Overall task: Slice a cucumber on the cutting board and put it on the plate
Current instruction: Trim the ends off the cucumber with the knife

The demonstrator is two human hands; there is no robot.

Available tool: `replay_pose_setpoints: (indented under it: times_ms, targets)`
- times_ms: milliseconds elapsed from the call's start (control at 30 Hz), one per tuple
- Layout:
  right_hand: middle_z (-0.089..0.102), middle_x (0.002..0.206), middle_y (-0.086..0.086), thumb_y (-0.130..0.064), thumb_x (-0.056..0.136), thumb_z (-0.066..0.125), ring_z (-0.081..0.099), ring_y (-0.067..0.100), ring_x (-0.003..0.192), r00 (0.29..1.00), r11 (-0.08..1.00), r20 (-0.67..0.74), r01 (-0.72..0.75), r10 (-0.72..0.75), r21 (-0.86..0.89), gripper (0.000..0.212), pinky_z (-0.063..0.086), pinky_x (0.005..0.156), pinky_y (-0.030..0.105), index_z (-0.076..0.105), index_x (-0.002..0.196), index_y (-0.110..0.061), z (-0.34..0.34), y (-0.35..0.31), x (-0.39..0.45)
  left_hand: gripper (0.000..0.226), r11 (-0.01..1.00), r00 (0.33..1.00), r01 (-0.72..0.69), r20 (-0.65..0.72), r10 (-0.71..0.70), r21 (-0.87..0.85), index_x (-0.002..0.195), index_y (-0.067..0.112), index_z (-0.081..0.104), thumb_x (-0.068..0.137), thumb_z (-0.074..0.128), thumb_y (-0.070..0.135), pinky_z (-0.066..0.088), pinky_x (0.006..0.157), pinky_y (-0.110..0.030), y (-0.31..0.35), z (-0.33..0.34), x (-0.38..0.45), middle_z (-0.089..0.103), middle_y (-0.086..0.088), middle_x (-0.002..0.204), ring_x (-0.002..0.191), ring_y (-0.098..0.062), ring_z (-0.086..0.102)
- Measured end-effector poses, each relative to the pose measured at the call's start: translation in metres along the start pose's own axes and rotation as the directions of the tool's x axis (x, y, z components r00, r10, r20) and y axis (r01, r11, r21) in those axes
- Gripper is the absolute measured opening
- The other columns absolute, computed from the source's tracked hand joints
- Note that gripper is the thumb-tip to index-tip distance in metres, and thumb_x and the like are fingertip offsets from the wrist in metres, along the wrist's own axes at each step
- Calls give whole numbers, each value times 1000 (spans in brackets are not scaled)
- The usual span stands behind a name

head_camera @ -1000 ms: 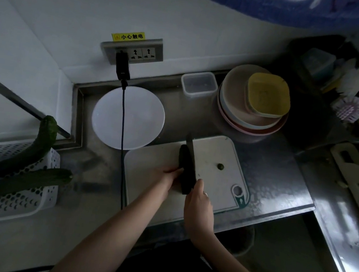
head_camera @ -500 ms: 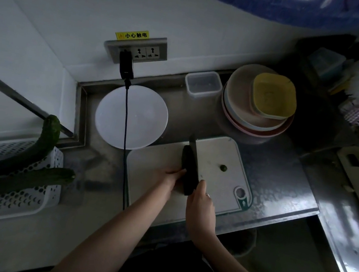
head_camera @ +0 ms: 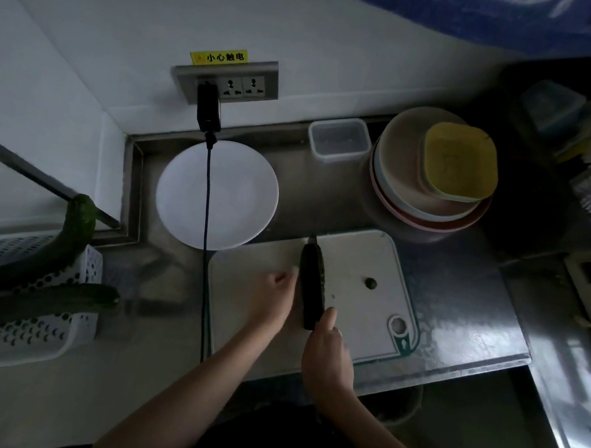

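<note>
Dark green cucumber (head_camera: 311,286) lies on white plastic cutting board (head_camera: 363,270), between loosely curled left hand (head_camera: 274,296) and right hand (head_camera: 327,356), which grips its near end.

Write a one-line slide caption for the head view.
Right hand holds a knife along a dark cucumber on the cutting board, left hand beside it; white plate empty.

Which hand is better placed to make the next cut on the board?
Right. The right hand grips the knife over the cutting board, while the left hand rests curled beside the blade, seemingly steadying the cucumber.
</note>
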State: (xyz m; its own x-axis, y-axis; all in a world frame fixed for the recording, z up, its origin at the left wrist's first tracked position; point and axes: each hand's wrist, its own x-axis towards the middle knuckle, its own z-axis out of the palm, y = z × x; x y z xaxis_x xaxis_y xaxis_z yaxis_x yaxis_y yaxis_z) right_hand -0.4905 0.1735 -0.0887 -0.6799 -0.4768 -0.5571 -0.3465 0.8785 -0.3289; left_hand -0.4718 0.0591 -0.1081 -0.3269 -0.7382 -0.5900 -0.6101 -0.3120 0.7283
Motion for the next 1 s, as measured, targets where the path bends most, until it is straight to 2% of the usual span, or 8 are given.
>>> replay_pose_setpoints:
  times_ms: [67,133,200,267,333,767,900,1000]
  targets:
    - [60,110,14,-8,98,27,62,31,100,1000,999,24,-5,6,-40,43,51,80,42,17,140,-10,0,0,0,40,857,942,-282,-45,332,432,74,12,54,97,42,42,40,63,-32,16,-7,-5,56,-5,71,74,-27,58]
    - [58,114,14,-9,99,29,61,30,101,999,996,47,16,-12,-83,53,50,81,40,5,146,-11,-2,-2,-1,44,547,861,-379,68,504,746,92,7,61,99,36,42,43,70,-35,29,-5,-5,61,-11,90,88,-31,58]
    - [56,119,13,-8,99,30,60,28,104,997,994,81,28,-19,-107,63,48,82,38,-7,150,-13,-3,-3,-2,35,379,818,-457,212,535,805,91,4,63,98,44,33,44,66,-35,35,1,-5,63,-14,88,85,-34,59]
    - [55,121,12,-7,99,30,60,26,102,996,994,94,18,-8,-110,66,48,81,36,-12,150,-15,-5,-4,-2,28,336,811,-477,259,525,812,89,5,63,98,46,26,45,62,-35,35,6,-9,65,-15,87,82,-33,60]
    - [55,119,12,-6,99,30,61,25,98,996,993,90,14,-4,-114,68,49,78,36,-14,150,-16,-5,-4,-2,34,297,809,-467,267,524,833,103,8,58,103,30,27,42,72,-36,35,12,-11,64,-13,101,95,-29,57]
    - [57,114,13,-12,99,28,63,30,93,1000,1000,29,14,-13,-23,60,51,75,41,-3,148,-24,-7,-3,-5,40,348,901,-375,249,356,859,110,12,52,104,19,35,38,77,-34,39,15,-9,62,-9,108,101,-26,54]
    - [61,107,13,-12,98,31,65,31,86,997,998,-52,52,-51,20,56,53,70,43,5,146,-23,-7,3,-4,47,569,942,-312,169,290,761,114,8,49,100,25,46,42,81,-35,28,12,-7,58,-13,115,104,-28,55]
    - [62,107,12,-11,98,33,65,31,86,992,995,-80,99,-99,-7,56,53,71,43,8,146,-21,-9,9,-4,64,763,982,-188,120,145,618,135,1,36,97,32,52,45,91,-37,19,10,-4,48,-19,132,116,-31,52]
